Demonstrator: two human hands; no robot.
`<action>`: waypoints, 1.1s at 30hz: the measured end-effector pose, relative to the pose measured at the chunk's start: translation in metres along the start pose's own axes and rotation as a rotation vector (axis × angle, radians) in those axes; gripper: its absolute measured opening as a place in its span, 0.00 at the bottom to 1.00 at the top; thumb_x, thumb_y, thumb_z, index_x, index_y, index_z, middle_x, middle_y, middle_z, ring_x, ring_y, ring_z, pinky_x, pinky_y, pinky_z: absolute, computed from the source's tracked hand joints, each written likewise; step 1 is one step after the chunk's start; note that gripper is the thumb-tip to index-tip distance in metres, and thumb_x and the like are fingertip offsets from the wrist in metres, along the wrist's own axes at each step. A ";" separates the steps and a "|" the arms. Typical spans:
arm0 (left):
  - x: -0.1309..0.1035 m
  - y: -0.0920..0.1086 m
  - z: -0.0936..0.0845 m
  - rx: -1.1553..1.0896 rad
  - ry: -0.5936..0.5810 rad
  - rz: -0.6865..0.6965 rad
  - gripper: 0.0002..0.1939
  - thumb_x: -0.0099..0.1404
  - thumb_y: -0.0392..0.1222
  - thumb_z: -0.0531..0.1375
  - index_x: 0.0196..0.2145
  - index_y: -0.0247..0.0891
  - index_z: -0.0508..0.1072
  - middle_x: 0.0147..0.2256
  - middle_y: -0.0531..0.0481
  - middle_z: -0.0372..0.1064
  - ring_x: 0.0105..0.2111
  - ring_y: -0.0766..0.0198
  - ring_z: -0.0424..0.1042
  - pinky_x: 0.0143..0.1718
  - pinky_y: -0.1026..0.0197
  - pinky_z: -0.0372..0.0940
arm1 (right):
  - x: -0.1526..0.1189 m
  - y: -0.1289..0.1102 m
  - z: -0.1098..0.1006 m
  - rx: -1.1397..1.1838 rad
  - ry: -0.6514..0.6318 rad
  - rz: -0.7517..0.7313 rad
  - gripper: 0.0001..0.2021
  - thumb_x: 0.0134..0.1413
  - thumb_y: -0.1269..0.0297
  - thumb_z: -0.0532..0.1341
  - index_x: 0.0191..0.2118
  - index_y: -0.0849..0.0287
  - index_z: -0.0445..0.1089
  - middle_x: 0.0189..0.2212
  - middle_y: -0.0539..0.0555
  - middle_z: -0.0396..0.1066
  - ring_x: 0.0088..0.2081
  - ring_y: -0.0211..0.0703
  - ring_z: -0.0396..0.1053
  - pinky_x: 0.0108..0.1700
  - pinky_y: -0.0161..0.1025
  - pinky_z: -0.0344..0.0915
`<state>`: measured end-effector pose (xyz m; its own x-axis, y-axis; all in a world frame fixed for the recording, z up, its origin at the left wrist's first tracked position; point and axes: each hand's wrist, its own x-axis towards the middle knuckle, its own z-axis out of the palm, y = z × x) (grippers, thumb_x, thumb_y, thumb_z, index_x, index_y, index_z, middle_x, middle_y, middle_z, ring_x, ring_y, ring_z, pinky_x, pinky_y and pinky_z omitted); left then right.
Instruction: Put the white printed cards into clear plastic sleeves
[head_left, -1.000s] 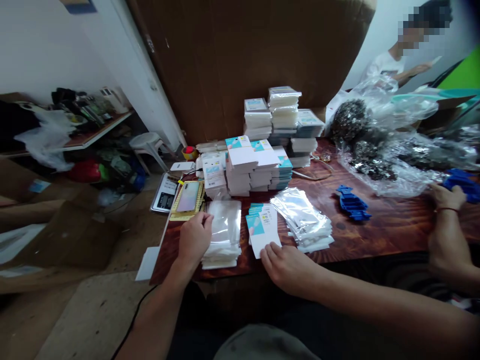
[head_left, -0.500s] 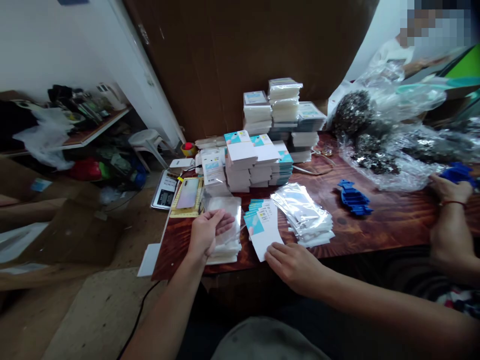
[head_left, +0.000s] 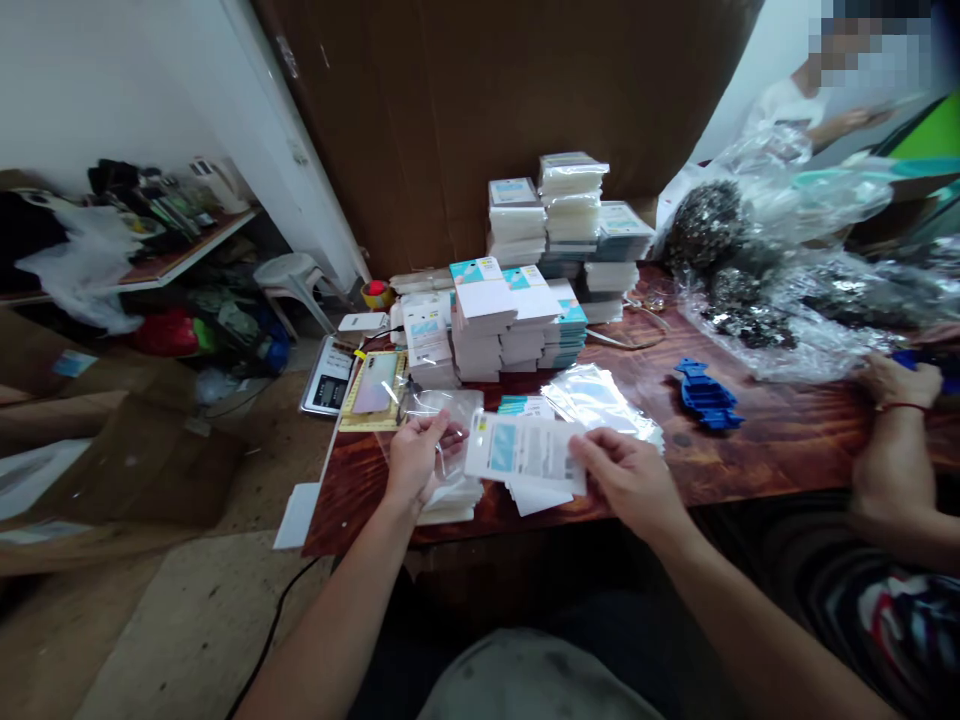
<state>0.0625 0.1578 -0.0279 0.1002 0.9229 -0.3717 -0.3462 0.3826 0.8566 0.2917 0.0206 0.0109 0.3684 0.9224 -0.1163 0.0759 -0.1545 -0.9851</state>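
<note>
The fingers (head_left: 598, 460) of the right hand (head_left: 636, 485) pinch one end of a printed card (head_left: 525, 450) above loose cards (head_left: 531, 497); its other end is just beside a clear bag (head_left: 456, 465), seemingly pinched by the left hand (head_left: 412, 455). Meeting the thin film askew, a corner could snag or bend. A knocking wrist could spread the sleeve pile (head_left: 600, 395) across the counter (head_left: 787, 430).
</note>
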 end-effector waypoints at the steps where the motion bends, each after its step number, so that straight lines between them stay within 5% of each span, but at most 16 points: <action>1: -0.001 0.000 0.000 -0.010 -0.003 -0.002 0.18 0.52 0.45 0.72 0.33 0.35 0.69 0.29 0.45 0.77 0.30 0.60 0.78 0.35 0.57 0.73 | 0.000 0.006 0.007 0.007 -0.048 0.036 0.20 0.54 0.44 0.63 0.29 0.59 0.70 0.14 0.47 0.68 0.13 0.37 0.63 0.14 0.31 0.56; 4: -0.004 0.002 0.001 -0.022 -0.013 -0.018 0.19 0.53 0.45 0.72 0.34 0.36 0.68 0.31 0.43 0.77 0.31 0.58 0.79 0.36 0.56 0.74 | 0.000 0.020 0.023 0.003 -0.100 0.075 0.20 0.56 0.45 0.62 0.31 0.59 0.72 0.12 0.47 0.67 0.12 0.37 0.63 0.14 0.30 0.56; 9: -0.009 0.004 0.003 0.033 -0.021 -0.035 0.19 0.54 0.47 0.71 0.36 0.35 0.69 0.32 0.44 0.77 0.29 0.58 0.78 0.29 0.58 0.73 | 0.003 0.024 0.040 -0.001 0.047 0.000 0.19 0.57 0.46 0.61 0.31 0.59 0.71 0.11 0.47 0.66 0.12 0.37 0.62 0.14 0.31 0.57; 13: -0.010 0.004 0.003 0.017 -0.058 -0.032 0.18 0.54 0.46 0.71 0.36 0.36 0.70 0.26 0.51 0.74 0.23 0.63 0.74 0.24 0.61 0.71 | 0.002 0.024 0.058 0.238 0.085 0.080 0.19 0.53 0.45 0.64 0.35 0.59 0.69 0.18 0.47 0.71 0.14 0.40 0.68 0.14 0.34 0.64; 20: -0.010 0.003 -0.004 -0.033 -0.171 -0.044 0.17 0.57 0.46 0.69 0.40 0.33 0.74 0.33 0.45 0.78 0.32 0.58 0.78 0.35 0.56 0.74 | 0.007 0.022 0.074 0.368 0.179 0.096 0.21 0.50 0.45 0.68 0.32 0.58 0.64 0.19 0.47 0.73 0.15 0.43 0.71 0.14 0.35 0.68; 28: -0.012 0.008 -0.008 -0.064 -0.277 -0.093 0.16 0.60 0.42 0.67 0.44 0.33 0.74 0.40 0.42 0.78 0.39 0.55 0.78 0.43 0.51 0.75 | 0.017 0.016 0.081 0.355 0.029 0.071 0.21 0.50 0.44 0.67 0.31 0.57 0.63 0.20 0.50 0.75 0.18 0.46 0.75 0.16 0.35 0.69; 33: -0.018 0.013 -0.008 0.010 -0.231 -0.152 0.20 0.57 0.40 0.69 0.47 0.35 0.73 0.41 0.43 0.78 0.40 0.51 0.78 0.42 0.42 0.75 | 0.033 0.013 0.075 0.162 -0.024 -0.029 0.19 0.54 0.46 0.64 0.28 0.57 0.64 0.17 0.49 0.72 0.16 0.42 0.72 0.15 0.31 0.63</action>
<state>0.0487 0.1455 -0.0132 0.3605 0.8398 -0.4059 -0.3022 0.5168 0.8010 0.2351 0.0754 -0.0154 0.3455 0.9343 -0.0883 -0.0650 -0.0700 -0.9954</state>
